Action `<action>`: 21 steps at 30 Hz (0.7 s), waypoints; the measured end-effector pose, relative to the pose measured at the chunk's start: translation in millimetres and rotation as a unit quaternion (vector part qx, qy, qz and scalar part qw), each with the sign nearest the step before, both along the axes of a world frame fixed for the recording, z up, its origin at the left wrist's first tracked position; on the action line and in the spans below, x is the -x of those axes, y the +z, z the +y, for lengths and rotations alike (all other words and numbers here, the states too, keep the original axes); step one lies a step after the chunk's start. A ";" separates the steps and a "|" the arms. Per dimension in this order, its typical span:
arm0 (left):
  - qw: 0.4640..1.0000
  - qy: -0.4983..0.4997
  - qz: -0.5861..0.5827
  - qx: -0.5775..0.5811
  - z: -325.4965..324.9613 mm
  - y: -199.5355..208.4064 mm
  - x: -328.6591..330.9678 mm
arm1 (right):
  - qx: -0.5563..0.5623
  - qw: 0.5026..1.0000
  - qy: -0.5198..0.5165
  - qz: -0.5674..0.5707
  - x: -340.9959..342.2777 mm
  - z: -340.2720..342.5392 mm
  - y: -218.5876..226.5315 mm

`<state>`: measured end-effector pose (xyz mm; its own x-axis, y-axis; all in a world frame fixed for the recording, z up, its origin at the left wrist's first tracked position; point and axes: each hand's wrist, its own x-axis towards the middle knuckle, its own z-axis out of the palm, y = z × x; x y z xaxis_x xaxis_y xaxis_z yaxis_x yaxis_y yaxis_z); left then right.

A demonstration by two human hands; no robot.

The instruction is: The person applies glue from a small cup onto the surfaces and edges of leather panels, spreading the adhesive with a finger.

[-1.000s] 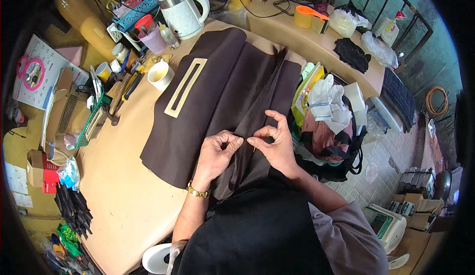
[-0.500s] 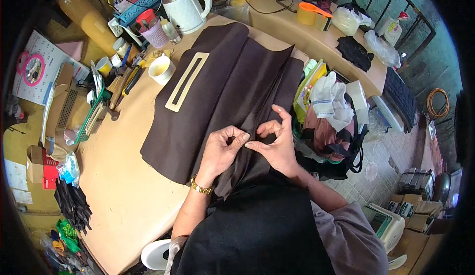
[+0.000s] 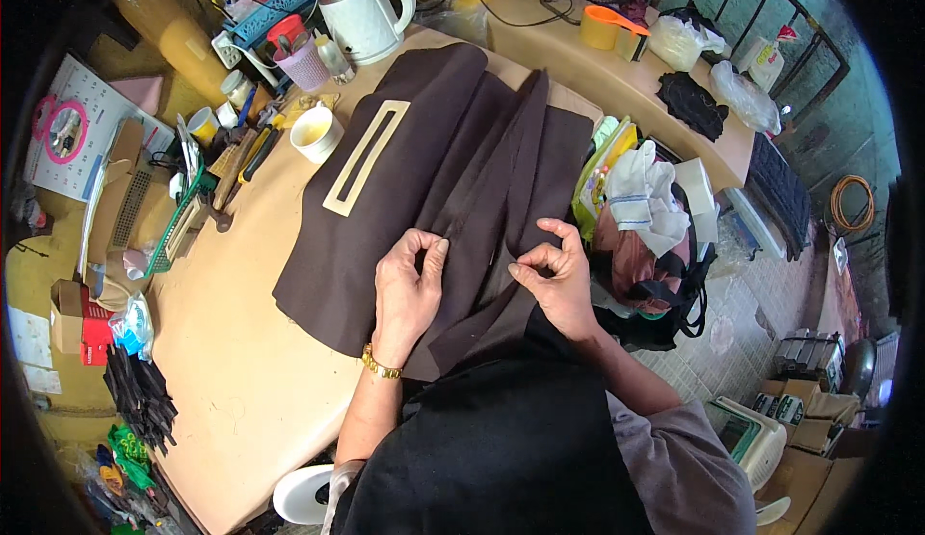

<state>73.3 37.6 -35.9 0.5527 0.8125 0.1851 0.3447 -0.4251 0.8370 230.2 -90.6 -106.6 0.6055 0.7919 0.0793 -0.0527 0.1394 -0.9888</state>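
Pinching folds of the dark brown fabric [image 3: 453,179] near the counter's [image 3: 231,381] near edge, the left hand [image 3: 407,289] and right hand [image 3: 556,280] have their fingers closed on it.

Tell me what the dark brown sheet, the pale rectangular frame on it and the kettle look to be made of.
Brown sheet: matte woven cloth, apparently; it folds softly. Pale frame: flat, stiff, dull; card or thin wood, unclear. Kettle: glossy white plastic with a shiny metal-looking lid.

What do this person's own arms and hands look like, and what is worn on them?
Both hands are bare, without gloves. The left hand has a gold bracelet at the wrist and a bare forearm. The right hand has no visible jewellery; a grey-mauve sleeve covers its upper arm.
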 end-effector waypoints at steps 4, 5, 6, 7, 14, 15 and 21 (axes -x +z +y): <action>0.997 -0.021 -0.068 -0.008 -1.0 1.0 -3.1 | -0.015 1.000 -0.005 0.001 -0.8 -2.1 -10.1; 0.998 -0.045 -0.027 -0.046 1.4 0.8 0.0 | -0.012 1.000 -0.003 0.005 -1.4 -4.0 -10.4; 0.994 -0.069 0.013 -0.083 4.3 0.1 4.0 | -0.009 1.000 -0.002 0.009 -1.9 -6.1 -10.2; 0.987 -0.093 0.053 -0.121 5.2 0.7 5.8 | -0.008 1.000 -0.001 0.013 -2.3 -8.7 -10.3; 0.988 -0.006 0.066 -0.138 -3.9 17.6 4.2 | -0.015 0.999 0.000 0.033 -0.5 -14.6 -19.7; 0.990 -0.003 0.060 -0.127 -2.3 17.6 5.2 | -0.012 0.999 -0.001 0.042 -1.0 -16.7 -17.6; 0.994 0.052 0.033 -0.085 6.6 20.8 10.1 | 0.015 0.995 -0.001 0.102 -6.8 -34.4 -23.8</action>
